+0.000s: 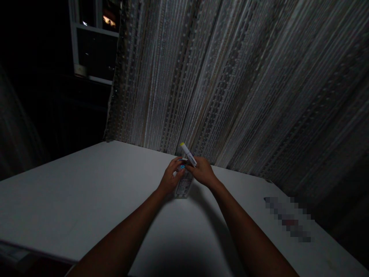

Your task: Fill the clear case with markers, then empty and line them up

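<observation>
A white marker [188, 154] with a yellow end slants up to the left from my right hand [203, 171], whose fingers are closed on its lower part. Below it, a clear case [182, 187] with a printed label stands on the white table. My left hand [169, 179] grips the upper left of this case, thumb in front and fingers over the top. Between the two hands a small blue round end [181, 167] shows at the case's top; what it belongs to is partly hidden. The fingers cover most of the case's opening.
The white table [86, 192] stretches out on both sides. A blurred-out, pixelated long item [288, 221] lies at the right. Behind the table hangs a striped string curtain [201, 77]. At the upper left is a dark window [96, 50]; the room is dim.
</observation>
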A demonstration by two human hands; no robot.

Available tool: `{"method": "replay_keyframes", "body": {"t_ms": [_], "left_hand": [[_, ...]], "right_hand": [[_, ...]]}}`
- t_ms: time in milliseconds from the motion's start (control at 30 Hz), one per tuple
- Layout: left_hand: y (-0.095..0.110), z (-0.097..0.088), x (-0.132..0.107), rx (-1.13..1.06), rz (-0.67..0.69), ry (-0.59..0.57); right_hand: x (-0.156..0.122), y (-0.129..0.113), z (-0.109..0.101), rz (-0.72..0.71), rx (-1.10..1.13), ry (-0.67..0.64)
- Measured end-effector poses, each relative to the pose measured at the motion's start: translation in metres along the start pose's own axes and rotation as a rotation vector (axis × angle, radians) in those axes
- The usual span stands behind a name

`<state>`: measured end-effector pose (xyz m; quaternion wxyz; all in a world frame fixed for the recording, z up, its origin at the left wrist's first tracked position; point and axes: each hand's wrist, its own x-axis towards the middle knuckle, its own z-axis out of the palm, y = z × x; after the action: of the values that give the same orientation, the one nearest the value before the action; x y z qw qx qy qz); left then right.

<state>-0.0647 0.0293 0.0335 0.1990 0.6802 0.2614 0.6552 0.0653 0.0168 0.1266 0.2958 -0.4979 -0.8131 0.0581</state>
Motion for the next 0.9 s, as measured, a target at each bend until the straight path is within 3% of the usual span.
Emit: {"method": "replay_keyframes", "body": {"t_ms": [400,633,900], "left_hand": [[0.0,0.0,0.0,0.013,-0.017,-0.003],[0.001,-0.001,0.0,0.003,-0.032,0.005],[0.0,0.0,-0.001,0.002,-0.036,-0.002]], "right_hand": [[0.004,0.008,0.001,-0.07,0.173,0.038],[0.003,0.004,-0.021,-0.012,0.375,0.332],[-0.008,0.003,-0.024,0.012,0.52,0.401]]}}
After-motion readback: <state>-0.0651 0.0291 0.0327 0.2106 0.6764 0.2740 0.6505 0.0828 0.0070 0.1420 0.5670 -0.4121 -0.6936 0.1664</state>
